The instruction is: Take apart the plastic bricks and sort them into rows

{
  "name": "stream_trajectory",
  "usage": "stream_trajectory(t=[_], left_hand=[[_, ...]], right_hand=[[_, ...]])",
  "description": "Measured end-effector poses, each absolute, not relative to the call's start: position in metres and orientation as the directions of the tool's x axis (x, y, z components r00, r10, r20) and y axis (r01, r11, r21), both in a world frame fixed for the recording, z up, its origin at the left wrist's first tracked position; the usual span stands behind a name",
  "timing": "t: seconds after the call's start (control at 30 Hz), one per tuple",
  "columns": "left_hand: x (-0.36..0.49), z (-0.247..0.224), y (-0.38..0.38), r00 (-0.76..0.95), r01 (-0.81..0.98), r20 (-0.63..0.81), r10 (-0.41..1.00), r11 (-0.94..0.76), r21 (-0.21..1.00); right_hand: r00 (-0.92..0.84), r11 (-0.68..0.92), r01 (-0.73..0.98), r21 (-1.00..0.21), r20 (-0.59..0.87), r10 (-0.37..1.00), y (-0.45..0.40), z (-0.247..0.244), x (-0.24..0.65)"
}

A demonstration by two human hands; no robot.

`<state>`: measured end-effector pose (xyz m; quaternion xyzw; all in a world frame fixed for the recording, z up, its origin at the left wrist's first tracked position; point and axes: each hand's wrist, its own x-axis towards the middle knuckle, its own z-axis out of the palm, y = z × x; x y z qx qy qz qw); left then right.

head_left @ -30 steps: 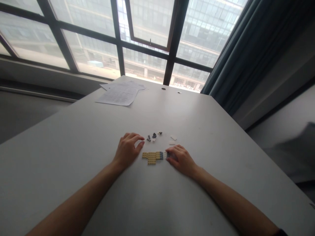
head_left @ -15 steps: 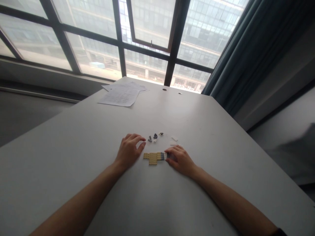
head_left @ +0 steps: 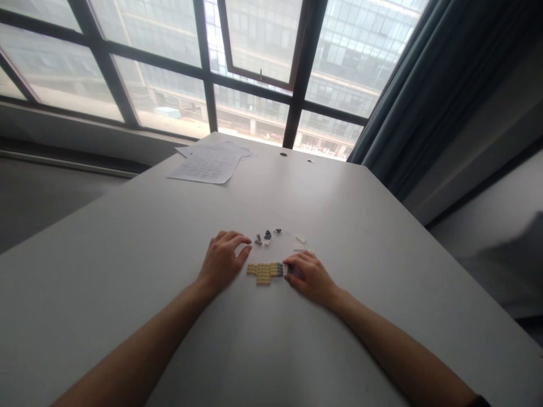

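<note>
Head view: my right hand [head_left: 313, 277] pinches a white brick [head_left: 285, 270] at the right end of the studded tan assembly [head_left: 263, 270]; my left hand [head_left: 224, 257], fingers parted, holds nothing beside its left end. Likely aligning; next calls for bracing.
</note>
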<state>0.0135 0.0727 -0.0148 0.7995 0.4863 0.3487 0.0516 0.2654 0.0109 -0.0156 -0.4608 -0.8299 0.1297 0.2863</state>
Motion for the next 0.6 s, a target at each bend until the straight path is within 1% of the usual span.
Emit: stream_trajectory(t=[0.4,0.6], left_hand=[[0.013,-0.0157,0.0727,0.286,0.745,0.508,0.812,-0.522,0.415],[0.0136,-0.0145,0.0727,0.292,0.749,0.5,0.815,-0.52,0.411]], right_hand=[[-0.406,0.543,0.672,-0.503,0.363,0.839,0.0104,-0.014,0.263],[-0.395,0.535,0.695,-0.48,0.367,0.842,0.0098,-0.0158,0.2646]])
